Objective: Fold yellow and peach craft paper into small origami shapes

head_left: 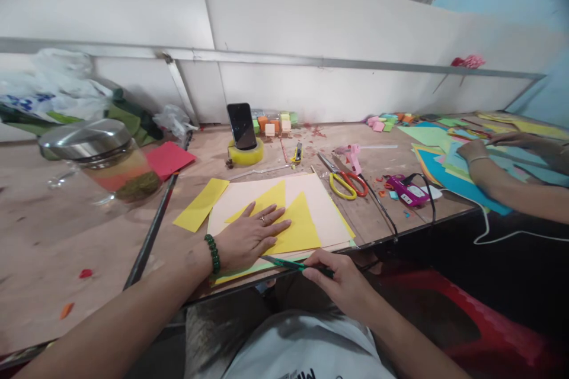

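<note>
My left hand, with a green bead bracelet and a ring, lies flat with its fingers spread on yellow paper pieces. One triangular yellow piece shows beside the fingers; another pointed yellow piece lies partly under them. Beneath both is a pale cream sheet on top of a stack of coloured paper. At the table's front edge, my right hand is closed round a slim green craft knife. Its thin grey tip points left, close to my left fingers and the lower paper edge.
Scissors, a pink glue gun, a purple device and cords lie rightward. A phone stands on a yellow tape roll. Leftward are a yellow strip, red paper and a glass jar. A co-worker's hands handle paper.
</note>
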`<state>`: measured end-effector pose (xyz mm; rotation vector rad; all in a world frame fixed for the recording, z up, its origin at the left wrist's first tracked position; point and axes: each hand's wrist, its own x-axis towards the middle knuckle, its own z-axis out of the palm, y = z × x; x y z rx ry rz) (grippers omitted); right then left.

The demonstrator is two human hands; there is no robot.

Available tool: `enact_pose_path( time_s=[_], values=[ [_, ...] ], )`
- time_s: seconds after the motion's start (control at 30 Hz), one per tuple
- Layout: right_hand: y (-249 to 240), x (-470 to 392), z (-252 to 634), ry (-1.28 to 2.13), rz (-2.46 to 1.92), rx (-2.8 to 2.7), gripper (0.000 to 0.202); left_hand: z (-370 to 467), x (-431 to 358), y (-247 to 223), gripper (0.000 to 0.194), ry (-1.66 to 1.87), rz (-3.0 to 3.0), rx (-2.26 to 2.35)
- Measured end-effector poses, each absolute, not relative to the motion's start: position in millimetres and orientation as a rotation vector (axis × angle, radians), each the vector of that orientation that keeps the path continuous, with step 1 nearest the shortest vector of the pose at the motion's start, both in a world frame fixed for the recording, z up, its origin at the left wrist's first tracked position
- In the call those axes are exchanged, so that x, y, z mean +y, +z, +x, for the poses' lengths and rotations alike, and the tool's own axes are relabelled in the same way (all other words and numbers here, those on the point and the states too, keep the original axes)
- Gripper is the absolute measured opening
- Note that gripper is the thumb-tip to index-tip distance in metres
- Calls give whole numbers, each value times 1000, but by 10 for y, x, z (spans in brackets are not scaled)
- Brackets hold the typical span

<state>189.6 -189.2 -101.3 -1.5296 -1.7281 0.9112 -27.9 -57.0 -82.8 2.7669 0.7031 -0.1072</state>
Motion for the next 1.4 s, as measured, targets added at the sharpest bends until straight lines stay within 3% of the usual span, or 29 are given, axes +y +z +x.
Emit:
enact_pose_path(
  time_s=[0.27, 0.6, 1.07, 1.23, 1.4],
  values=[
    [-977, -1887, 1874, 933, -1518, -1722, 18, -288, -550, -704, 50, 19, 2650, 748],
    [-1000, -1897, 1817, 924, -1535, -1766, 21, -264, -558, -725, 48, -144, 2713, 723],
    [-891, -1942, 1665, 876, -1448, -1882, 18, -264, -550, -713, 50, -110, 2714, 758],
    [-838, -1855, 2077, 445, -1528, -1690, 24, -259, -597, -633, 76, 82, 2760, 918],
    [-1007, -1489, 2523, -69, -1773, -1667, 27, -230, -645, -603, 47, 186, 2705, 1054]
  ],
)
